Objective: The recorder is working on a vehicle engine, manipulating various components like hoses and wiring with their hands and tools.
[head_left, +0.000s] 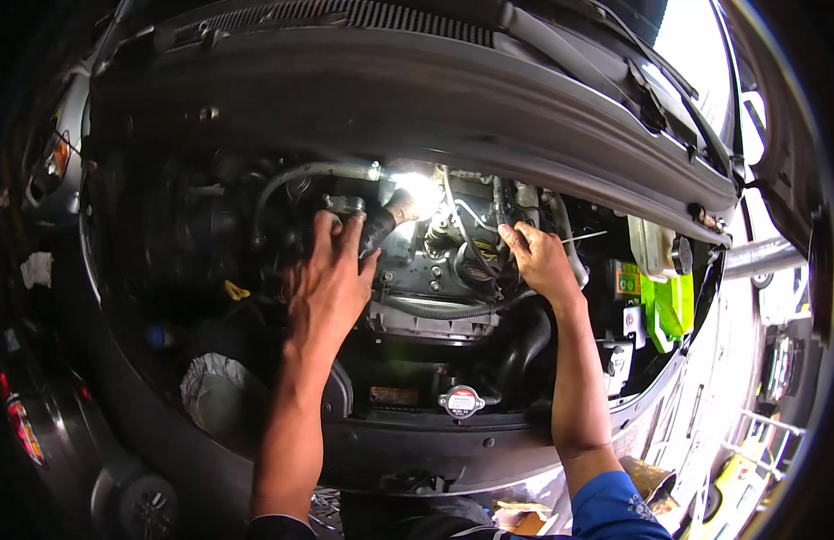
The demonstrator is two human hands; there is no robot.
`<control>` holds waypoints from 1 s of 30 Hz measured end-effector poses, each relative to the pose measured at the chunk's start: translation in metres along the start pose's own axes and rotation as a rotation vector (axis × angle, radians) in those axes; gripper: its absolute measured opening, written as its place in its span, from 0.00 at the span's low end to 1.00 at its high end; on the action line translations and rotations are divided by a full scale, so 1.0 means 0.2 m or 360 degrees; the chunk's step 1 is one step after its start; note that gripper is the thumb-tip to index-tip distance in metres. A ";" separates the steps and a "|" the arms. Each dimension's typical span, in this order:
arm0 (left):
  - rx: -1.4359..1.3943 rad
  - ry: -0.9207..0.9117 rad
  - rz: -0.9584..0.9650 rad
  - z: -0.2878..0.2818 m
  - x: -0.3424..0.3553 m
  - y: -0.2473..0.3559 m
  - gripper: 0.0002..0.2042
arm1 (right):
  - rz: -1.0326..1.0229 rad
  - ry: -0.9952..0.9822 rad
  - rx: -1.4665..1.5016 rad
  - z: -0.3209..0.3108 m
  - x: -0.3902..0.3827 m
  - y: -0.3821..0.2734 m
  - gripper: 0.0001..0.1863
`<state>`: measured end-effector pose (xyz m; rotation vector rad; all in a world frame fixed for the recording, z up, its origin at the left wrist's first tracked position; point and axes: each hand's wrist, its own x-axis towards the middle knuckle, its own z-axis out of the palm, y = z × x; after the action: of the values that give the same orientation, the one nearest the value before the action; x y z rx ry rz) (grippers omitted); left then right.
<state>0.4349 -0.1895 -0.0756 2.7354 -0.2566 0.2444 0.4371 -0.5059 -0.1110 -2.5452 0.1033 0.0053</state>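
Observation:
My left hand (331,283) reaches over the engine, fingers spread and slightly blurred, next to a dark tubular piece (377,232). A small metal fitting (345,205) lies just beyond its fingertips. To the right, my right hand (545,258) is closed, thumb against the bent fingers, beside hoses and cables at the rear of the engine. What it grips is hidden. A thin pale rod (586,238) sticks out past its right side; I cannot tell whether the hand holds it. Between the hands is the dark engine cover (408,281), with a strong glare behind it.
A silver radiator cap (460,401) sits near the front edge of the bay. At the right are a pale fluid reservoir (651,245) and a bright green bag-like item (673,310). A corrugated hose (444,311) crosses in front of the engine. A yellow loop handle (236,290) shows at left.

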 end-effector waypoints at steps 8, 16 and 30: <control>-0.0209 -0.0206 -0.0129 0.09 -0.03 -0.03 0.25 | -0.0003 0.0015 0.0039 0.01 0.00 0.02 0.23; -0.0408 0.0179 -0.0062 0.21 0.01 -0.13 0.26 | -0.0002 0.0026 -0.0058 0.02 0.01 -0.02 0.26; -0.0504 0.0045 0.0048 0.28 0.45 -0.29 0.24 | 0.0050 -0.0064 -0.0041 -0.02 0.00 -0.03 0.29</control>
<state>0.5413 -0.1718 -0.1279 2.4152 -0.3011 0.2287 0.4383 -0.5039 -0.1046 -2.5676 0.1283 0.0706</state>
